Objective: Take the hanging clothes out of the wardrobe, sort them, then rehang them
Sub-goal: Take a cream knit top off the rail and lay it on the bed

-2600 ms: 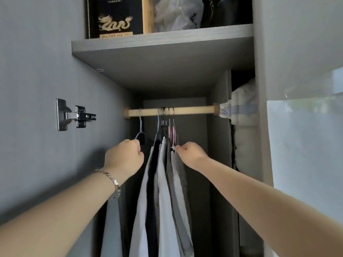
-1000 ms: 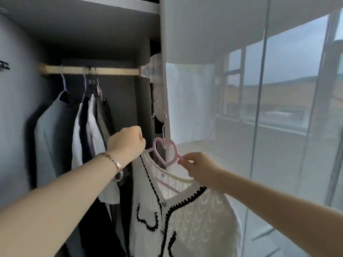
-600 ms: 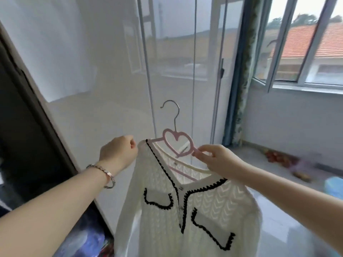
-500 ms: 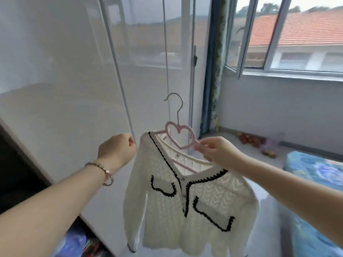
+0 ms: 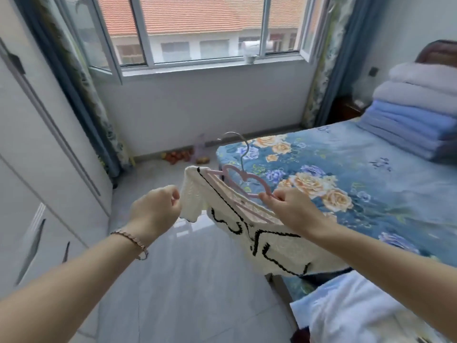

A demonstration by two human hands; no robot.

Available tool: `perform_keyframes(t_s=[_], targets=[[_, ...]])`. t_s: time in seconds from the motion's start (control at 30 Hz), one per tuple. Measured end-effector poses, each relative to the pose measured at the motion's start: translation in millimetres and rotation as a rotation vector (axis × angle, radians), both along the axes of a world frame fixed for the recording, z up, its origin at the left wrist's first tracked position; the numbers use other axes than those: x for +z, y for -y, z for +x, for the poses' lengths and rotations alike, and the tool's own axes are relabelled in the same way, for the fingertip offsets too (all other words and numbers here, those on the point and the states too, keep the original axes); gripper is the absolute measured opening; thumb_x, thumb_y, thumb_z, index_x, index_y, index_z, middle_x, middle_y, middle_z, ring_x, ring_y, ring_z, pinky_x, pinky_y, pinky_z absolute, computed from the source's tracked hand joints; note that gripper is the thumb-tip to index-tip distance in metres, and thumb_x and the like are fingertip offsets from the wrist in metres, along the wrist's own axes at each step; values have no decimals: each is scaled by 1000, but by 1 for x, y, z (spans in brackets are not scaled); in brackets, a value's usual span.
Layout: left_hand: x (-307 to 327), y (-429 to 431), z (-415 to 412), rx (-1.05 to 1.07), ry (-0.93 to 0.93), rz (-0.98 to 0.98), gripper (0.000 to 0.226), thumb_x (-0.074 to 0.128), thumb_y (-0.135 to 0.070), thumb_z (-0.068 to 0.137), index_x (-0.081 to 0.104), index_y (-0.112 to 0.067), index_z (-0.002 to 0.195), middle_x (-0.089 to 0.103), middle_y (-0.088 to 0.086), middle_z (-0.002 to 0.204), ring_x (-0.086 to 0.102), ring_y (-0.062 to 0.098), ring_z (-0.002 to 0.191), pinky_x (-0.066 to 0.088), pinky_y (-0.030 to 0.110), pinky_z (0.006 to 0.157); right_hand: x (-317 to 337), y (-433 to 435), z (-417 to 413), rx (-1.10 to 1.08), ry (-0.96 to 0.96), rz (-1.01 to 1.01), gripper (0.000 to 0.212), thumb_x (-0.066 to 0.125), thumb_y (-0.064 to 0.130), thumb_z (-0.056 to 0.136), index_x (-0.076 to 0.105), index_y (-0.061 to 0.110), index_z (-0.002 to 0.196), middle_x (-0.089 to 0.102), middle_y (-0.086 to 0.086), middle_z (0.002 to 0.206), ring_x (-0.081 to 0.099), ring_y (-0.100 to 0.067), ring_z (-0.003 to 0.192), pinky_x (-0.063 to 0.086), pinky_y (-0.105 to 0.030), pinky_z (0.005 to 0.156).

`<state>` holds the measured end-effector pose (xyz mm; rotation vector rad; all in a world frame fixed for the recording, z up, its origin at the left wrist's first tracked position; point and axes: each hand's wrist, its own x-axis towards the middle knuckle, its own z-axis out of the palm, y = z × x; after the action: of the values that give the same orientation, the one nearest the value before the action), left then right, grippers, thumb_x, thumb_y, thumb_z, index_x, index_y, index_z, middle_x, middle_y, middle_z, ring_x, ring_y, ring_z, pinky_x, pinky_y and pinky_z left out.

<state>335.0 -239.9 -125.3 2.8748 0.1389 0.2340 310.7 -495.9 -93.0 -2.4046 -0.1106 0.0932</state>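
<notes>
no text, no labels — none legible

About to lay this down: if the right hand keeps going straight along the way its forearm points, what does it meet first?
Probably the floral bedspread: the right hand, pinching the pink hanger that carries the white cardigan, points up-left over the bed's corner. Depth is unclear, so it might pass over it.

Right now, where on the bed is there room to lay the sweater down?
The floral bedspread is bare between the sweater and the folded blankets. It is crowded at the headboard end, where the blankets are stacked, and at the near corner under the white bedding.
</notes>
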Motion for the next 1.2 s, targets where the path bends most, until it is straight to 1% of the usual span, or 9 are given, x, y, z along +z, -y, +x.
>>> perform_keyframes(t_s=[0.2, 0.37, 0.47, 0.6, 0.7, 0.93, 1.03, 1.13, 1.2], targets=[[-3, 91, 22, -321, -56, -14, 20, 42, -23, 92, 60, -21, 101, 65, 2, 103, 59, 28, 93, 40, 28, 72, 14, 60, -71, -357, 26, -10, 54, 45, 44, 94, 30, 17, 51, 30, 3, 48, 29, -15, 48, 21, -31, 55], [-1, 177, 19, -548, -77, 21, 21, 40, -17, 92, 58, -24, 100, 58, -1, 90, 48, 21, 77, 33, 26, 64, 29, 118, -129, -654, 32, -111, 63, 45, 54, 90, 21, 18, 44, 20, 5, 36, 24, -15, 42, 20, -30, 54], [-2, 228, 13, -675, -80, 32, 19, 40, -19, 93, 57, -22, 102, 56, -2, 84, 50, 21, 74, 33, 26, 57, 37, 163, -161, -810, 59, -169, 65, 47, 51, 91, 21, 18, 42, 18, 6, 36, 22, -17, 40, 19, -29, 50], [-9, 293, 6, -824, -100, 24, 19, 40, -16, 92, 59, -18, 93, 64, 6, 94, 55, 26, 77, 42, 29, 65, 41, 225, -193, -981, 76, -233, 61, 50, 42, 91, 24, 16, 42, 21, 4, 37, 24, -18, 41, 20, -28, 47], [-21, 337, 2, -881, -113, 35, 21, 40, -17, 91, 61, -16, 93, 60, 7, 86, 51, 26, 74, 39, 28, 64, 36, 274, -205, -1078, 100, -273, 55, 50, 33, 90, 27, 13, 44, 27, -4, 44, 28, -21, 46, 20, -31, 49], [-69, 439, 18, -906, -216, 100, 21, 38, -18, 93, 59, -17, 95, 65, 7, 95, 57, 27, 80, 38, 27, 64, -34, 417, -190, -1146, -33, -275, 50, 47, 30, 92, 38, 10, 47, 39, -6, 50, 40, -23, 53, 26, -30, 51], [-92, 489, 32, -860, -238, 132, 24, 35, -14, 93, 60, -14, 94, 62, 6, 87, 50, 24, 73, 32, 26, 57, -81, 489, -166, -1147, -96, -224, 49, 46, 31, 94, 41, 13, 49, 42, -5, 52, 46, -28, 63, 26, -32, 54], [-115, 539, 46, -797, -309, 160, 24, 37, -13, 92, 61, -14, 97, 54, 3, 81, 49, 23, 73, 31, 26, 57, -132, 554, -140, -1049, -218, -186, 47, 47, 32, 96, 42, 15, 52, 44, -9, 55, 47, -26, 68, 27, -33, 55], [-131, 570, 54, -773, -359, 210, 23, 36, -13, 92, 59, -12, 96, 53, 2, 79, 49, 23, 73, 29, 26, 53, -180, 592, -127, -916, -376, -241, 37, 47, 34, 96, 57, 14, 66, 55, -16, 71, 54, -28, 78, 37, -32, 64]])
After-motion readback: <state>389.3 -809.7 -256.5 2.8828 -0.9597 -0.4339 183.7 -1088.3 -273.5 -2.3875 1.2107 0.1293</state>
